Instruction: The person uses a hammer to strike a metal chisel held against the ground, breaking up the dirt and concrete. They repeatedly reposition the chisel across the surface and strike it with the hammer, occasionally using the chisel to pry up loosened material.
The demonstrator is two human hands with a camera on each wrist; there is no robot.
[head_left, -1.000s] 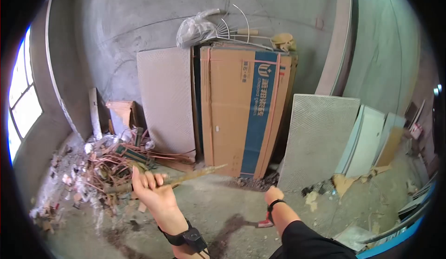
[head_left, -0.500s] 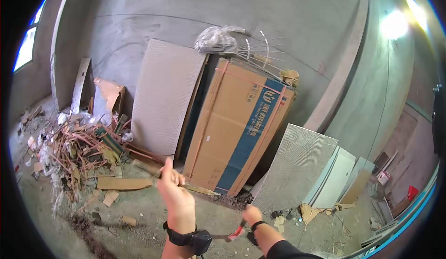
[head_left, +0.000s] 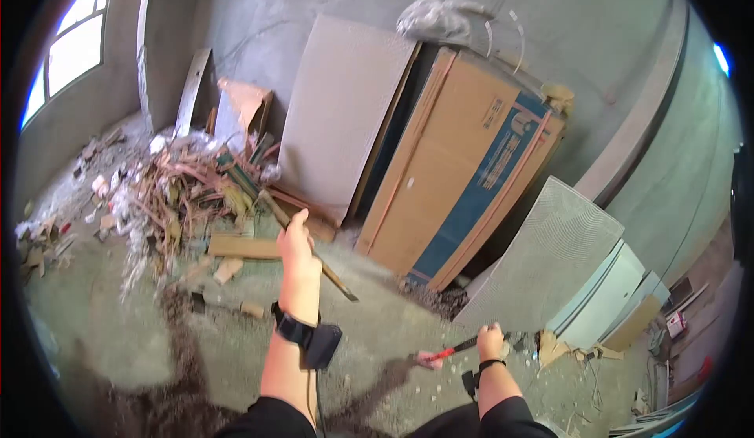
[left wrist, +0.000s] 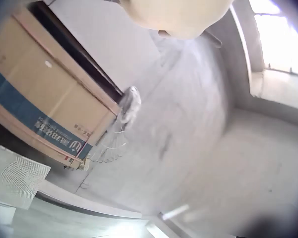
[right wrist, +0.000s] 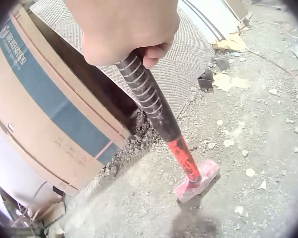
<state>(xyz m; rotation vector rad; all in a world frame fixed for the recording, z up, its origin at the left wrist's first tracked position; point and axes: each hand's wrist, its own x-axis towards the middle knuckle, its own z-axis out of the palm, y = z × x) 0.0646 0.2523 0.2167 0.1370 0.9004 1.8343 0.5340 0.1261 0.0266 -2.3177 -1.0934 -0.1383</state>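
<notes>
My left hand [head_left: 298,251] grips a long, thin brownish chisel [head_left: 336,281] near its middle, thumb upward. The tool's flattened tip slants down to the right over the floor. In the left wrist view the hand [left wrist: 181,15] is cut off at the top, and a bit of the rod [left wrist: 213,38] pokes out beside it. A hammer [right wrist: 159,109] with a black ribbed grip, red shaft and worn red head is held by my right hand [head_left: 491,342]. Its head [right wrist: 196,183] hangs low over the gritty floor, pointing left in the head view.
A tall strapped cardboard box [head_left: 455,171] leans against the wall between a pale panel [head_left: 338,108] and a textured slab [head_left: 542,257]. Thin boards [head_left: 601,293] lean further right. Scrap wood and plastic [head_left: 188,195] lie heaped at left. Rubble [head_left: 436,301] sits at the box's foot.
The head view has shifted and tilted. The chisel has swung from pointing right to slanting down right. The hammer has come into fuller view, reaching left from the right hand.
</notes>
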